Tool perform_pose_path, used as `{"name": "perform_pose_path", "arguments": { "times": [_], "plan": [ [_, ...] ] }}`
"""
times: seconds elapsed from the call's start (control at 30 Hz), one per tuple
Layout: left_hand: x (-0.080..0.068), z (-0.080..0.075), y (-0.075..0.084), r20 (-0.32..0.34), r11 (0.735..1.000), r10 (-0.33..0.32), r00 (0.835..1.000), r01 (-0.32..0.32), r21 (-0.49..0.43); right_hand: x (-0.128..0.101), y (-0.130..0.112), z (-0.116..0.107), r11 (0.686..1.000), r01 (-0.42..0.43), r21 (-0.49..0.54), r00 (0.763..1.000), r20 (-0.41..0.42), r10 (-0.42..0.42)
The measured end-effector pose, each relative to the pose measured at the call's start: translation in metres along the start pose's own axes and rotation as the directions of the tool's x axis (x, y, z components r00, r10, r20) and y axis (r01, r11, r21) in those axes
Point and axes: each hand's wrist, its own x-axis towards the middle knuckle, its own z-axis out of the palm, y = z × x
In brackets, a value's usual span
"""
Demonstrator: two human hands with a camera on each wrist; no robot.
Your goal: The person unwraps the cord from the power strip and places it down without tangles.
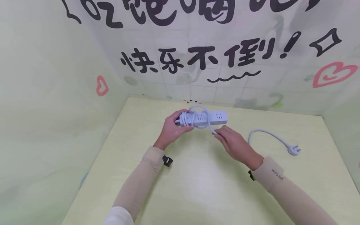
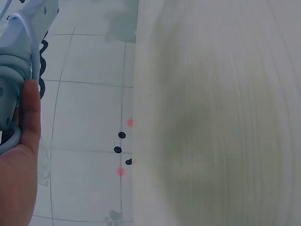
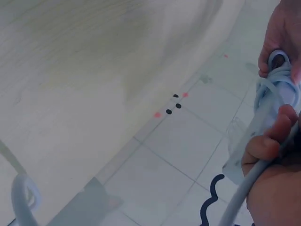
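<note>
A white power strip (image 1: 218, 116) is held above the table's far part, with several turns of its white cord (image 1: 184, 119) wound round its left end. My left hand (image 1: 172, 127) grips that wound end, thumb along the near side and fingers behind. In the left wrist view the coiled cord (image 2: 14, 66) lies against the fingers. To the right and slightly nearer, my right hand (image 1: 234, 143) pinches the cord where a loose loop comes down across the strip. From there the cord runs behind the right hand to a plug (image 1: 294, 150) lying on the table.
The pale wood-look table (image 1: 194, 187) meets a white wall sheet (image 1: 174, 84) with black lettering and pink hearts behind it. Greenish sheets (image 1: 56, 131) hang along the sides. Dark wrist-camera mounts (image 1: 167, 161) sit on both sleeves.
</note>
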Motion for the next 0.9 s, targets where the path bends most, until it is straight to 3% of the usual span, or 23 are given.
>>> {"name": "perform_pose_path", "arguments": {
  "times": [0.1, 0.2, 0.43, 0.57, 0.7, 0.77, 0.9],
  "plan": [
    [-0.002, 0.001, -0.002, 0.009, 1.000, -0.014, 1.000, 0.014, 0.001, 0.008, -0.001, -0.010, 0.993, 0.093, -0.072, 0.988, -0.114, -0.101],
    [-0.005, 0.002, -0.002, 0.020, 1.000, -0.008, 1.000, 0.008, 0.002, 0.019, 0.003, -0.026, 0.986, 0.109, -0.125, 0.972, -0.192, -0.132],
    [-0.008, 0.003, 0.003, 0.072, 0.999, 0.036, 0.997, -0.037, 0.006, 0.035, 0.027, -0.059, 0.983, 0.008, -0.183, 0.970, -0.235, -0.052],
    [-0.010, 0.000, 0.006, 0.073, 0.999, 0.035, 0.997, -0.034, -0.014, 0.031, 0.043, -0.061, 0.980, -0.083, -0.181, 0.983, -0.177, 0.051],
    [-0.009, -0.006, 0.009, 0.036, 0.998, 0.025, 0.999, -0.023, -0.052, 0.015, 0.050, -0.050, 0.968, -0.144, -0.207, 0.989, -0.044, 0.138],
    [-0.007, -0.010, 0.012, 0.012, 0.998, 0.026, 1.000, -0.025, -0.065, 0.005, 0.048, -0.040, 0.964, -0.130, -0.232, 0.991, 0.014, 0.137],
    [-0.002, -0.015, 0.013, -0.030, 0.997, 0.037, 0.999, -0.039, -0.066, -0.015, 0.034, -0.022, 0.966, -0.012, -0.258, 0.996, 0.083, 0.035]
  ]
}}
